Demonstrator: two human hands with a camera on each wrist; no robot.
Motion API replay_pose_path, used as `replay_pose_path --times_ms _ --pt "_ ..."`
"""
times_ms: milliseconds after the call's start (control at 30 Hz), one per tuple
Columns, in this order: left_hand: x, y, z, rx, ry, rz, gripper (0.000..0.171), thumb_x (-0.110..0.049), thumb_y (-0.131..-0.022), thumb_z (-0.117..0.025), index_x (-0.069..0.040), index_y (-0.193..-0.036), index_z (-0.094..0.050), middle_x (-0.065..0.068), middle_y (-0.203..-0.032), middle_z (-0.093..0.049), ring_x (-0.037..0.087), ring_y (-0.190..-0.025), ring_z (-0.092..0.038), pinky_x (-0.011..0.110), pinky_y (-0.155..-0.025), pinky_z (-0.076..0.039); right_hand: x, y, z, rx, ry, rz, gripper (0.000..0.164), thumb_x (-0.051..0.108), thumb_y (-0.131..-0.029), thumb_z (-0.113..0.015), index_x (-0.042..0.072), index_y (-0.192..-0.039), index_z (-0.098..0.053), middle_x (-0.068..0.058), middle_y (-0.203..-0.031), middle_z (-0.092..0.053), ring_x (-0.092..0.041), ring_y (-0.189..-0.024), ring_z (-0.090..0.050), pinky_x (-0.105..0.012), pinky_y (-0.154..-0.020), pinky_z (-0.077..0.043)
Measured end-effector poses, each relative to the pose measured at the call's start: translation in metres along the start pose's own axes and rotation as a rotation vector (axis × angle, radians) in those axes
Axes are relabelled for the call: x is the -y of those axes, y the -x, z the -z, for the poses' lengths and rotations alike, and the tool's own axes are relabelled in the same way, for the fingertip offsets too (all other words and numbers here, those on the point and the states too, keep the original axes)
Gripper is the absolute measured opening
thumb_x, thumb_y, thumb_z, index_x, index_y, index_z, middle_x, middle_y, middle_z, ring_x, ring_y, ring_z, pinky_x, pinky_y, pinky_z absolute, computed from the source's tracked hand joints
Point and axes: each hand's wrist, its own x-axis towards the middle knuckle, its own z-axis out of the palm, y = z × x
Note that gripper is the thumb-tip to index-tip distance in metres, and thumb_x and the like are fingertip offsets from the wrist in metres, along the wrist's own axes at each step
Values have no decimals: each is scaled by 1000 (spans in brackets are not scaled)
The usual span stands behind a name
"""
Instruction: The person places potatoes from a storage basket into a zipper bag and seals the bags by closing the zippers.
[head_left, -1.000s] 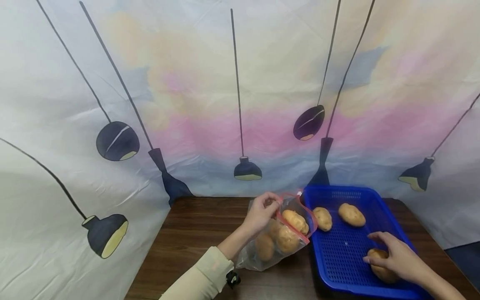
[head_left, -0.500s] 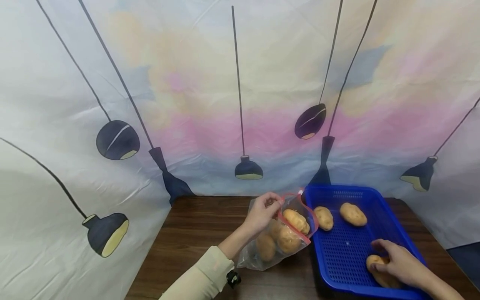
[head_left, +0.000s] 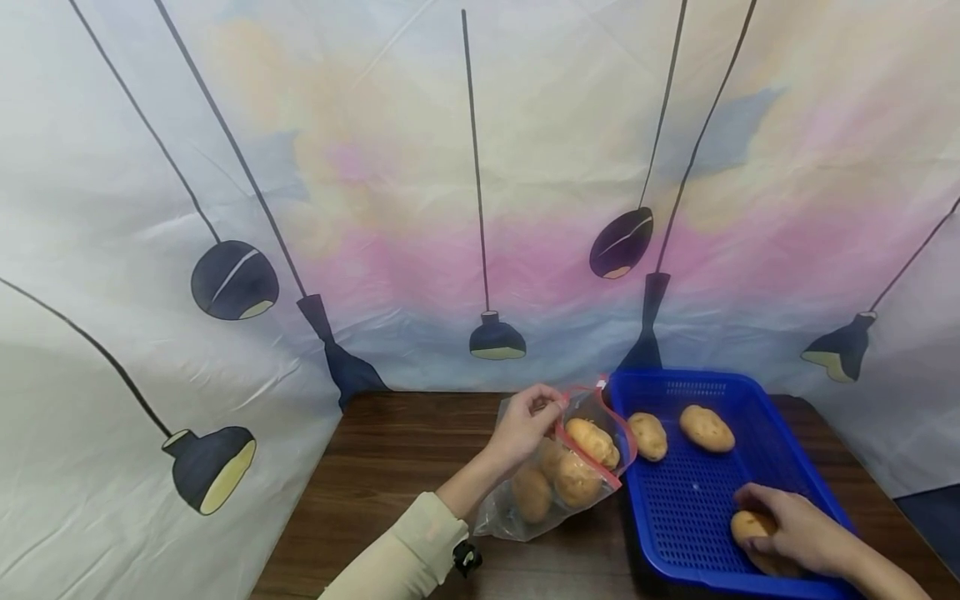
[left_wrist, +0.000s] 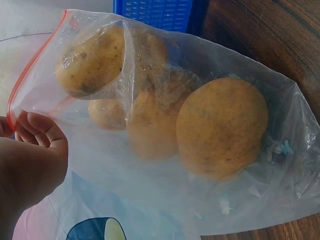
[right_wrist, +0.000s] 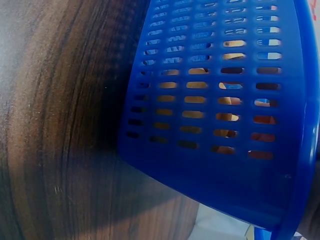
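Head view: one basket holds three potatoes beside one bag

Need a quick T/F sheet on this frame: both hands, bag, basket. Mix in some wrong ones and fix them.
1. The left hand pinches the red rim of the clear bag. True.
2. The right hand lies flat on the table. False: its fingers are curled round a potato in the blue basket.
3. Two other potatoes lie in the basket. True.
4. The bag is empty. False: several potatoes are inside.
5. The bag's mouth is sealed shut. False: it gapes open toward the basket.
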Motion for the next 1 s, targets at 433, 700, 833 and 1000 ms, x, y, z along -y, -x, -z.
replay_pose_path --times_ms 433,700,833,1000 --pt "-1 1 -2 1 -11 0 16 -7 -105 -60 7 -110 -64 29 -96 -63 9 -69 -60 23 -65 -54 4 0 -1 -46 33 89 44 27 -86 -89 5 -119 -68 -1 -105 -68 0 -84 -57 -27 -67 -49" --pt "0 -1 -1 -1 -10 5 16 -7 -105 -60 8 -110 -64 21 -93 -64 8 -70 -61 23 -66 -55 42 -9 2 -173 35 130 49 27 -85 -90 7 -124 -69 -1 -112 -71 -3 -90 -62 -28 -69 -53" --pt "-1 -1 -1 2 -10 7 16 -8 -105 -61 8 -111 -64 18 -93 -65 9 -71 -61 23 -66 -55 66 -16 3 -249 32 175 50 26 -85 -90 8 -127 -69 -3 -117 -72 -6 -91 -65 -28 -68 -54" --pt "-1 -1 0 6 -1 14 18 -9 -106 -61 8 -112 -64 14 -92 -65 9 -71 -61 23 -67 -55 94 -26 5 -409 26 315 50 22 -87 -90 6 -129 -69 -5 -119 -71 -13 -93 -68 -28 -68 -57"
